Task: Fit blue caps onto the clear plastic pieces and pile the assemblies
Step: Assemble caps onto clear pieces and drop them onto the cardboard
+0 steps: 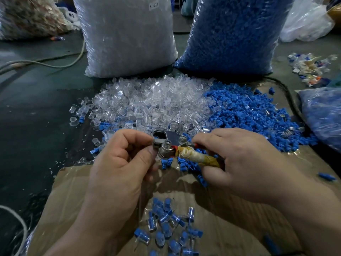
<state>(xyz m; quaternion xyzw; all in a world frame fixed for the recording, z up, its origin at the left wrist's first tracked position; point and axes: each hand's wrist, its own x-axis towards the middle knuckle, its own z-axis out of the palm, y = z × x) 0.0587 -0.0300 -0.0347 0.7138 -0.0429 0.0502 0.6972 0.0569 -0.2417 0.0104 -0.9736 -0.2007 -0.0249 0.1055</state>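
A metal tool (165,145) is held above the near edge of the loose parts by both hands. The left hand (121,163) is closed, with its fingers curled and its thumb and forefinger pinched against the tool's metal head. The right hand (239,159) is closed round the tape-wrapped handle, which is angled down and to the right. Whether a part is seated in the tool head cannot be told, as the head is partly covered by the left thumb. The clear plastic pieces (153,102) are heaped in a loose pile beyond the hands, and the blue caps (245,115) are heaped just beside them on the right, the two piles touching and mingling at their border. A few blue caps are scattered directly beneath the tool. The finished assemblies (166,230), each a clear piece with blue inside, are gathered in a small pile on the cardboard sheet (73,200) below and between the wrists. Behind the loose piles, a bag of clear pieces (127,34) is stood on the left and a bag of blue caps (234,34) on the right. A pale cable (55,64) is laid across the dark floor (36,117) on the left.
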